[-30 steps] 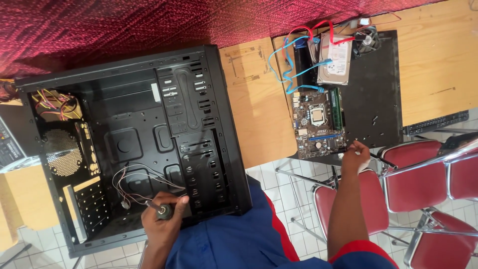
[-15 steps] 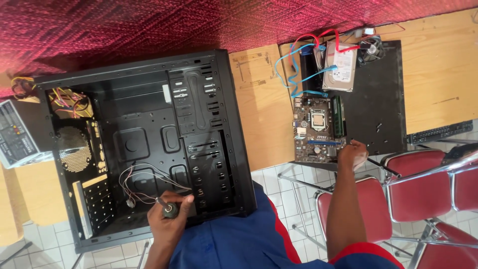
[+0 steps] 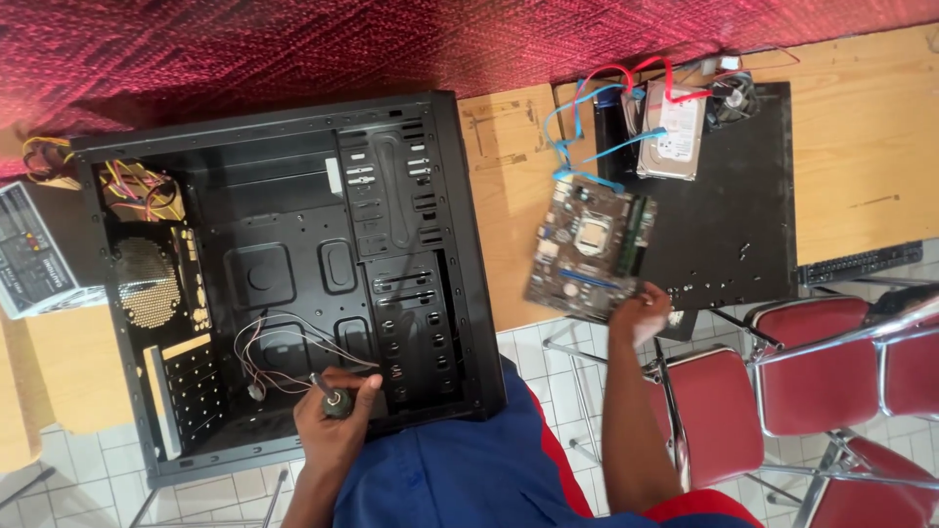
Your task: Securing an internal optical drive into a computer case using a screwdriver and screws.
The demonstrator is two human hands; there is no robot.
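Two bare hands worked at once: the left hand [image 3: 333, 416] closed around a screwdriver [image 3: 335, 400] whose tip was hard to make out among thin wires [image 3: 284, 342] inside the open computer case [image 3: 293, 264]. The right hand [image 3: 641, 315] pinched the near edge of a motherboard [image 3: 587, 249], tilted beyond its fingers, with fingertips partly hidden beneath.

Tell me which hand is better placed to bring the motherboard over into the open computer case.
The right hand. It already grips the motherboard by its near edge, tilted up beside the black side panel. The left hand is occupied with a screwdriver inside the computer case.
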